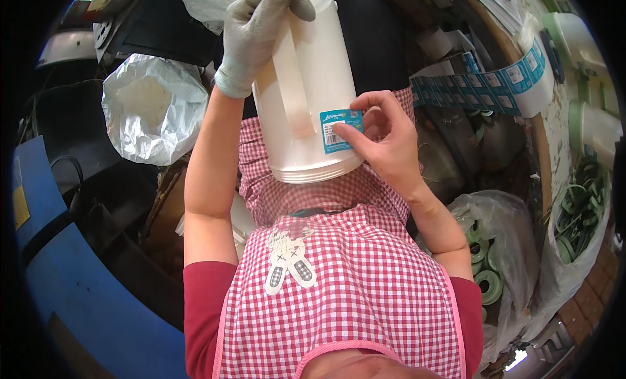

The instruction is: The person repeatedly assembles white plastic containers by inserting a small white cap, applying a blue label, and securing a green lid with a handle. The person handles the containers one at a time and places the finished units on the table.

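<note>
A white plastic jug (332,59) lies over my lap, its threaded rim toward me and its long handle (290,86) facing up. My left hand (257,27), in a pale grey glove, is closed on the jug's far end beside the handle. On the jug's side near the threaded rim is a blue-and-white label (342,131). My bare right hand (385,134) pinches that label at its right edge, the thumb lying over its face. Whether the label's whole back touches the jug, I cannot tell.
A strip of blue labels (502,86) curls at the right. Clear bags hold green rings (488,284) and green handle-like parts (574,209). More white containers with green parts (577,40) stand at the right edge. A white plastic-lined container (153,108) is left, above a blue panel (98,307).
</note>
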{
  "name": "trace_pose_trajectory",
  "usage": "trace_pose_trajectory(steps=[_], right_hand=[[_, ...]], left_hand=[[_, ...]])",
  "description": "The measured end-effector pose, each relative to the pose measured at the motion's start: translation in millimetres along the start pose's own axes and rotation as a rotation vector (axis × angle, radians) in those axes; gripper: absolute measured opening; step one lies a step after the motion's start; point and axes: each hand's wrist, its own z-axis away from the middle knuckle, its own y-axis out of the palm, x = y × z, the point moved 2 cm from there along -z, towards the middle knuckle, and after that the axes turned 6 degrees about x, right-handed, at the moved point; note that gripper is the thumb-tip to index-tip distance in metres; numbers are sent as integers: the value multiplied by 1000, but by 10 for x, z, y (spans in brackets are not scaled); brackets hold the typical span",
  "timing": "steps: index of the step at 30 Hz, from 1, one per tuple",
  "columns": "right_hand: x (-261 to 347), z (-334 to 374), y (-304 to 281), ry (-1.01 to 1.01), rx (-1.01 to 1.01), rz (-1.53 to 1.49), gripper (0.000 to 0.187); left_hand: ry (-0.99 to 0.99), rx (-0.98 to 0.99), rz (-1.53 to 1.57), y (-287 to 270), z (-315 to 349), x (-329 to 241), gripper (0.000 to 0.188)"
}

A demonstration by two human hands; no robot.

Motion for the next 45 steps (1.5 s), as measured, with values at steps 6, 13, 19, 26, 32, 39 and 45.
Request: trace_pose_trajectory(steps=[6, 13, 19, 26, 32, 39, 45], right_hand=[[-267, 79, -285, -255, -166, 422, 47], [-665, 368, -332, -90, -89, -183, 51], [369, -193, 49, -77, 68, -228, 61], [208, -423, -234, 64, -177, -588, 58], [-177, -1141, 176, -158, 256, -191, 36], [672, -1337, -1311, -332, -275, 391, 17], [839, -2660, -3307, -489, -297, 1452, 34]], left_hand=[[-6, -29, -6, -58, 108, -191, 34], [-128, -101, -340, 224, 134, -380, 49], [-181, -128, -585, 580, -259, 1, 53], [472, -477, -594, -338, 176, -692, 34], [-130, 50, 856, -1728, 126, 1010, 61], [-156, 68, -5, -846, -302, -715, 64], [-316, 139, -273, -990, -632, 26, 52]])
